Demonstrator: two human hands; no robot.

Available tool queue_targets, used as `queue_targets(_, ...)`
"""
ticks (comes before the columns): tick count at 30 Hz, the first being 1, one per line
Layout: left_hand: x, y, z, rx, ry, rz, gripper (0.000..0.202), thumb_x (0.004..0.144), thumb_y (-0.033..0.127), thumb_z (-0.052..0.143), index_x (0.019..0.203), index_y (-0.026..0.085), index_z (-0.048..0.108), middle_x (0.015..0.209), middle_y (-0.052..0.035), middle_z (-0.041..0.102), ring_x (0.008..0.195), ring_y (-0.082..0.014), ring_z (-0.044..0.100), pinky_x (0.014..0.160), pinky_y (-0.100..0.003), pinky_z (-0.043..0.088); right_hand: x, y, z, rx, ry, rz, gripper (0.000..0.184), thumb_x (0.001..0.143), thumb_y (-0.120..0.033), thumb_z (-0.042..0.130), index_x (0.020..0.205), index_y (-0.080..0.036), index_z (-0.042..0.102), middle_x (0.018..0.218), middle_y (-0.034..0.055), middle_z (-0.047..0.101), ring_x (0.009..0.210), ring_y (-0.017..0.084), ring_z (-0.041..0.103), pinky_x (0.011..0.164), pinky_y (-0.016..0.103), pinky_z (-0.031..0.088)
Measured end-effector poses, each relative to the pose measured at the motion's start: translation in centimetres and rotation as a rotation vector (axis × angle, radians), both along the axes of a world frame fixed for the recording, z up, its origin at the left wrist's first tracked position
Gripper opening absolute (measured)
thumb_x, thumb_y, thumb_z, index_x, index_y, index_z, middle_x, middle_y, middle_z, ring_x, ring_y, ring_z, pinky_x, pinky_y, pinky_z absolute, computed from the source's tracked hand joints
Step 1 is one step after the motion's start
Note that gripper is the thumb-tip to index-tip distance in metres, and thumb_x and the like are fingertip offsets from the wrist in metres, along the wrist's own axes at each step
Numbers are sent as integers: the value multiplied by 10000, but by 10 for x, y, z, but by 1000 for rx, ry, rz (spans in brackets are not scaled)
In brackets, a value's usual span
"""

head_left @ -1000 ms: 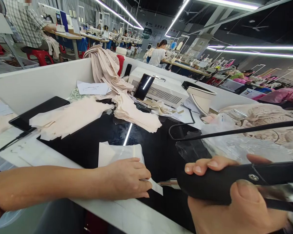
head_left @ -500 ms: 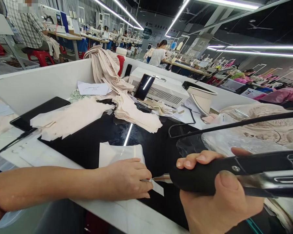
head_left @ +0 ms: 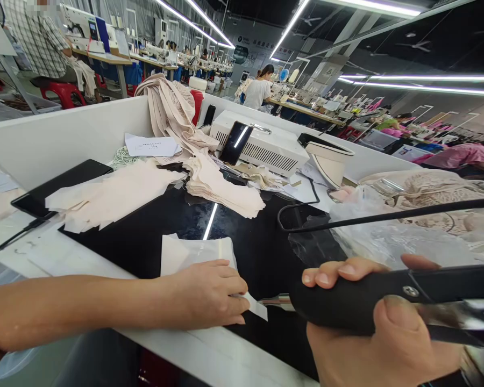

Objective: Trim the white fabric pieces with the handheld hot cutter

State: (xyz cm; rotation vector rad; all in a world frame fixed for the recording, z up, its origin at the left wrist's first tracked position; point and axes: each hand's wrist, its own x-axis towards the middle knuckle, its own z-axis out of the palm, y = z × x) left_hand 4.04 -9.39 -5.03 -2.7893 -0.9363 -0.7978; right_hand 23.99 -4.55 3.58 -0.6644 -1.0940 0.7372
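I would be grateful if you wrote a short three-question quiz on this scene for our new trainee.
1. True or false: the left hand rests on a pale piece lying on the black surface.
2. Multiple choice: what does the right hand hold?
A) Scissors
B) A black-handled tool
C) A ruler
3. Fill in the colour: the dark phone is propped in front of a vented ____ box.

Key: 1. True. 2. B. 3. White.

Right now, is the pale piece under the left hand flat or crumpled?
Flat: the pale piece shows straight edges beyond the left hand.
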Motion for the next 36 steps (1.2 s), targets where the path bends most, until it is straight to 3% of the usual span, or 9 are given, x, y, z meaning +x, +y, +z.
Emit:
queue_targets(10, -1, -1, 3, 1, 14, 13, 249, 1250, 380, 808, 1115, 172, 786, 1106, -42, 844, 1011, -211, 823, 1158, -392, 600, -3, -2, 5, -7, 14, 6, 460, 781, -388, 957, 1195, -320, 770, 766, -83, 661, 546, 197, 611, 464, 349, 573)
queue_targets(17, -2, 1, 5, 44, 10, 6, 287, 1209, 377, 875, 1038, 178, 758, 1037, -13, 824, 949, -196, 818, 1050, -378, 620, -9, -10, 4, 6, 25, 68, 451, 786, -396, 962, 1193, -327, 778, 760, -88, 657, 537, 193, 618, 452, 328, 552)
queue_targets(22, -2, 0, 1, 27, -1, 11, 261, 1208, 397, 881, 1090, 193, 770, 1093, -13, 859, 985, -191, 832, 1157, -396, 607, -15, -11, 1, 23, 23, 88, 442, 826, -411, 969, 1209, -315, 769, 772, -82, 676, 543, 189, 621, 470, 323, 551)
queue_targets(27, -2, 1, 3, 24, 14, 10, 261, 1218, 393, 867, 1084, 187, 777, 1086, -16, 861, 970, -186, 830, 1138, -381, 609, -18, -12, 2, 12, 13, 86, 432, 839, -412, 992, 1197, -312, 771, 763, -82, 682, 541, 185, 619, 481, 320, 550)
queue_targets(31, -1, 1, 5, 34, 19, 7, 284, 1221, 391, 858, 1043, 190, 765, 1082, -17, 848, 966, -187, 818, 1106, -378, 619, -11, -13, 4, -12, 23, 74, 446, 805, -405, 995, 1192, -319, 790, 762, -81, 687, 544, 196, 629, 473, 335, 563)
queue_targets(36, -2, 0, 2, 30, 24, 21, 272, 1227, 393, 846, 1053, 200, 768, 1073, -17, 830, 977, -192, 808, 1177, -383, 603, 3, -11, 1, -2, 19, 15, 474, 772, -377, 974, 1211, -340, 799, 756, -86, 662, 536, 208, 615, 452, 342, 538)
